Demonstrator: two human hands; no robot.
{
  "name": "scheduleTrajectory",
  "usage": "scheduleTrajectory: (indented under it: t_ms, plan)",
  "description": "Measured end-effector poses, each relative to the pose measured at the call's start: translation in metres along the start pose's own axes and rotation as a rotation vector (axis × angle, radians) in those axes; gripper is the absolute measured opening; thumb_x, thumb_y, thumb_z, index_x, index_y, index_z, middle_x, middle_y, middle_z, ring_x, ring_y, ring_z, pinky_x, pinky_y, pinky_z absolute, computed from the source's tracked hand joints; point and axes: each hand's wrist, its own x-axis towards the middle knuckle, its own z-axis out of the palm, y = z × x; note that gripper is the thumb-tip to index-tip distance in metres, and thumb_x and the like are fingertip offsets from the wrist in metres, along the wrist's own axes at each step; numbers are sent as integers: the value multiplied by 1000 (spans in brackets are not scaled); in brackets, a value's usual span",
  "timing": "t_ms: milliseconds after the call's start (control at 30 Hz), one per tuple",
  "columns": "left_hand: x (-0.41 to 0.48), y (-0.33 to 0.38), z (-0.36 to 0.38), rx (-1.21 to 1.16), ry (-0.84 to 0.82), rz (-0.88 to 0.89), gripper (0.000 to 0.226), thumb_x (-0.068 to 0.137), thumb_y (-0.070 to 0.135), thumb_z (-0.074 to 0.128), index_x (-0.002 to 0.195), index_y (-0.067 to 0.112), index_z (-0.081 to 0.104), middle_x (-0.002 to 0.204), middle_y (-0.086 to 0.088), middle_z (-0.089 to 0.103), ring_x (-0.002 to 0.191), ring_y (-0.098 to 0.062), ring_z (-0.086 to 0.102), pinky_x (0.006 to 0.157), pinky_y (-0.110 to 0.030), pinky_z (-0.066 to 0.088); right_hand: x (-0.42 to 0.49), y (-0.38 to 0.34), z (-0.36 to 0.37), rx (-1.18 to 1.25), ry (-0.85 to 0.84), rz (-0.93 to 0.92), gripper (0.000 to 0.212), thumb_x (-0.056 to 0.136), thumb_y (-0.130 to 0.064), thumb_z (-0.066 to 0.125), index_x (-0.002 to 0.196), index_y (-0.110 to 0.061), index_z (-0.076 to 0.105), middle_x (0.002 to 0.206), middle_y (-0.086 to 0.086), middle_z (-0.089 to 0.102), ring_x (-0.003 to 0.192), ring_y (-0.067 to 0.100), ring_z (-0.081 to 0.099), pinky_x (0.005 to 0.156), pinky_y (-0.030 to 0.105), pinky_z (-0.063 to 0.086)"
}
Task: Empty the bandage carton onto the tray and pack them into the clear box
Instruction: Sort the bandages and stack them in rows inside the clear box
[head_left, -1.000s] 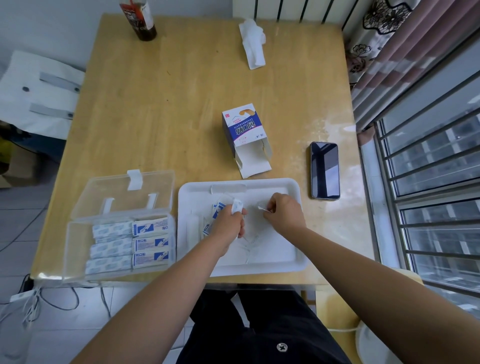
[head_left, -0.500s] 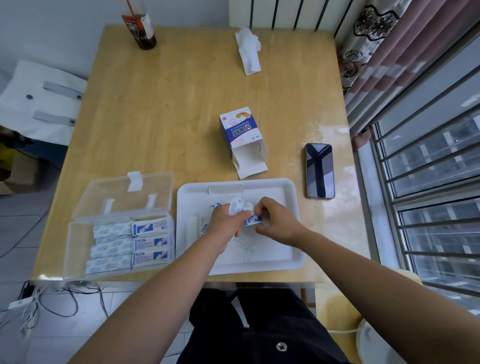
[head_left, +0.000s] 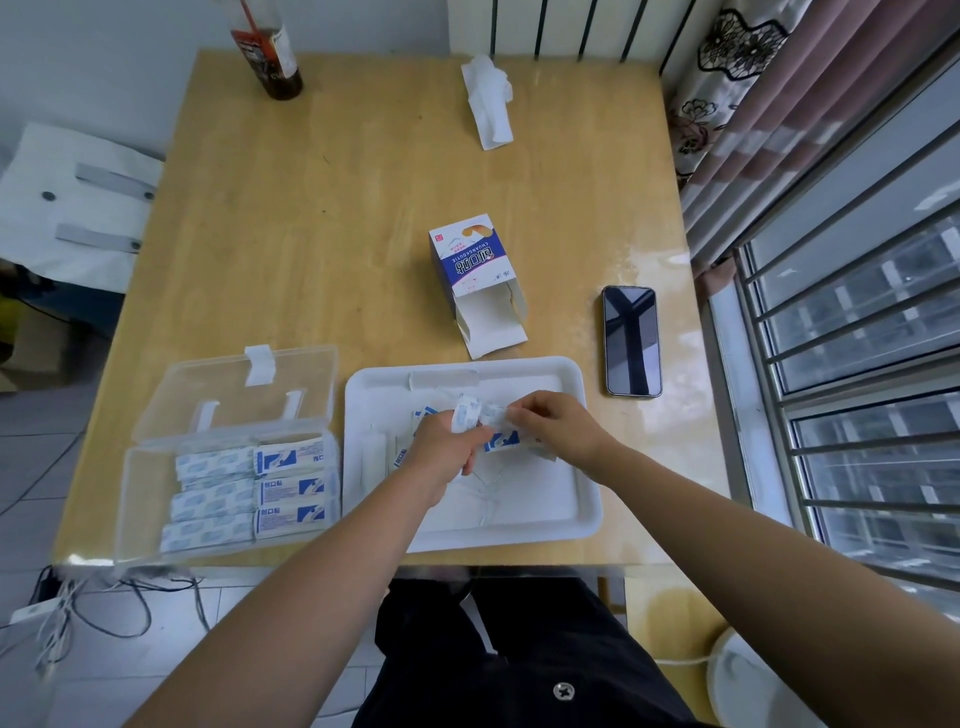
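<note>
White-wrapped bandages are pinched at frame centre by the curled fingers of the left hand and right hand, over a white tray. At lower left, a clear box is seen part filled. The opened carton is laid above the tray.

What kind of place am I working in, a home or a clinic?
Probably a home, not a clinic: flowered curtains hang at a barred window, a radiator stands behind the wooden table, and a drink bottle sits on it.
</note>
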Motion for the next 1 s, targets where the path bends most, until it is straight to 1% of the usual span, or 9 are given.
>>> scheduleTrajectory:
  t_ms: [133, 267, 367, 500, 633, 767, 833, 900, 1000]
  plan:
    - [7, 1, 5, 127, 6, 30, 12, 80, 18, 67, 73, 13, 60, 56, -3, 48, 49, -20, 40, 54, -28, 37, 5, 3, -5, -143, 105, -4, 16, 93, -21, 56, 81, -13, 63, 74, -2, 60, 66, 12, 51, 53, 19, 41]
    - [19, 1, 5, 278, 68, 20, 16, 79, 22, 64, 82, 6, 68, 69, -5, 57, 59, -23, 49, 59, -31, 42, 12, 2, -19, -118, 349, -76, 15, 95, -21, 52, 88, -12, 61, 76, -3, 57, 66, 9, 48, 56, 18, 39]
    - [27, 8, 8, 340, 111, 49, 14, 81, 22, 62, 74, 11, 61, 67, -4, 54, 61, -24, 49, 59, -29, 40, 15, 2, -28, -34, 321, -67, 13, 93, -20, 57, 93, -10, 65, 82, 0, 63, 70, 11, 54, 63, 20, 44]
    - [33, 23, 16, 390, 199, 104, 21, 85, 30, 62, 97, 13, 58, 85, -1, 60, 79, -27, 58, 70, -33, 46, 12, -1, -32, 210, 292, -12, 11, 88, -18, 63, 96, -13, 69, 85, -1, 66, 74, 10, 58, 69, 21, 48]
    - [27, 32, 21, 7, 232, 49, 23, 78, 34, 39, 90, 16, 46, 77, -6, 53, 71, -29, 47, 65, -35, 41, 12, -10, -27, 358, 279, 16, 13, 86, -18, 67, 98, -12, 70, 80, -1, 64, 66, 11, 53, 58, 18, 43]
    - [15, 34, 18, -131, 238, 49, 20, 94, 8, 30, 102, 8, 49, 68, -7, 48, 55, -20, 44, 45, -21, 38, 13, -21, -11, 362, 239, 60, 17, 86, -16, 65, 103, -11, 68, 83, 3, 62, 58, 14, 46, 46, 21, 35]
    - [13, 33, 15, -230, 197, 18, 25, 95, 7, 29, 103, 7, 53, 66, -6, 49, 53, -17, 44, 48, -24, 38, 15, -26, -5, 366, 257, 77, 16, 86, -14, 63, 101, -12, 69, 79, 2, 60, 53, 12, 43, 44, 21, 34]
    - [13, 32, 13, -396, 155, -76, 26, 97, 13, 32, 103, 8, 56, 70, -8, 57, 59, -19, 52, 54, -26, 44, 15, -29, 2, 400, 262, 79, 16, 86, -11, 61, 99, -12, 71, 79, 2, 61, 60, 14, 48, 50, 23, 37]
    - [7, 32, 13, -484, 81, -182, 29, 99, 27, 36, 108, 9, 58, 92, -10, 68, 81, -22, 63, 69, -31, 52, 13, -31, 16, 441, 177, 38, 16, 89, -11, 59, 100, -9, 70, 85, 9, 67, 74, 20, 57, 62, 30, 43]
